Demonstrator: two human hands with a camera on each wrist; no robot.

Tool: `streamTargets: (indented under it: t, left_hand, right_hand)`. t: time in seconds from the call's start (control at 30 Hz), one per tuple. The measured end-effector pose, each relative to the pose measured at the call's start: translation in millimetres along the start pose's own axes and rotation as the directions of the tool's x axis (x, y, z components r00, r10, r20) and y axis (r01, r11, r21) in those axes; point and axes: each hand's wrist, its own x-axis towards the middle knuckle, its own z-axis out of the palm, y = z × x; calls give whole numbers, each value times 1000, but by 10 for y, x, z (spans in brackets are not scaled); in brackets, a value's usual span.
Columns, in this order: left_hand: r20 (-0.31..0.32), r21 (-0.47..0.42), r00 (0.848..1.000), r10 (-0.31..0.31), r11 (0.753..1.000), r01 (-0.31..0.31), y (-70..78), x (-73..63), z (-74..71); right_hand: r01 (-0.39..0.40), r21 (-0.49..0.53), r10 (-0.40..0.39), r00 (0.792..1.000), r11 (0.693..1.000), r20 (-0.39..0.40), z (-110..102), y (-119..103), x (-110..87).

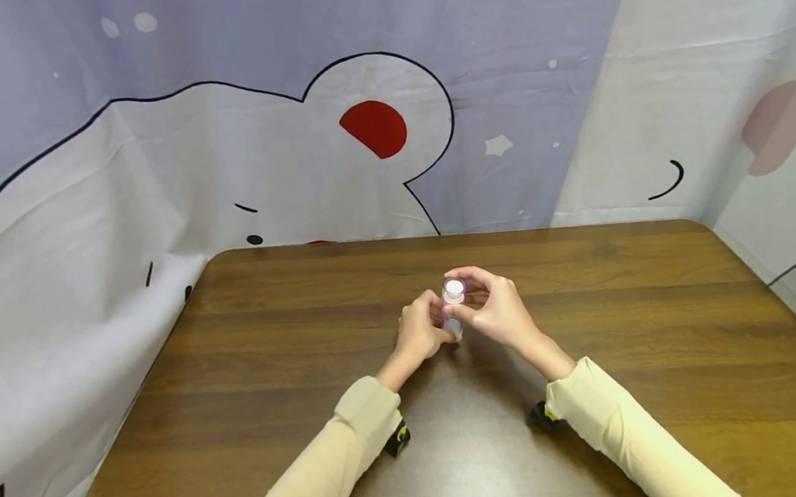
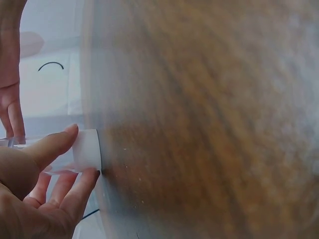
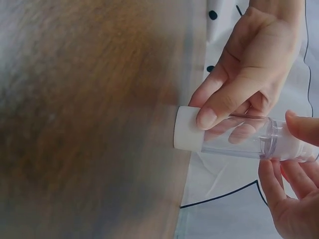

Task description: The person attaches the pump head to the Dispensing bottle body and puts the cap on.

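A clear plastic pump bottle (image 3: 239,137) stands roughly upright between the two hands, over the middle of the table. Its white base (image 3: 188,128) points down; whether it touches the wood I cannot tell. The left hand (image 1: 420,328) grips the lower part, thumb on one side and fingers behind. Higher up, the right hand (image 1: 503,312) pinches the clear cap (image 1: 454,285) between thumb and fingers. White pump parts show through this cap. In the left wrist view the left thumb (image 2: 57,144) lies along the bottle by the white base, and the right hand partly shows above.
The brown wooden table (image 1: 269,333) spreads around both hands, its far edge behind them. A printed curtain (image 1: 274,156) hangs at the back and along the sides. Dark wrist straps (image 1: 398,438) show below the rolled sleeves.
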Motion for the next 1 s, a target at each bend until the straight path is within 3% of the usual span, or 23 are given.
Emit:
streamTargets:
  t: [0.37,0.63,1.0]
  left_hand:
    - [-4,20,1000,-13,1000,13,10,-3,7]
    - [-26,16,999,21,1000,-21,19,-21,6]
    - [-22,47,1000,20,999,-19,40,-55,-19]
  right_hand:
    - [20,-78,-16,999,997,44,-49,14,38]
    - [69,-108,-67,997,992,26,3,15,0]
    - [91,-193,-83,995,977,46,21,-32,7]
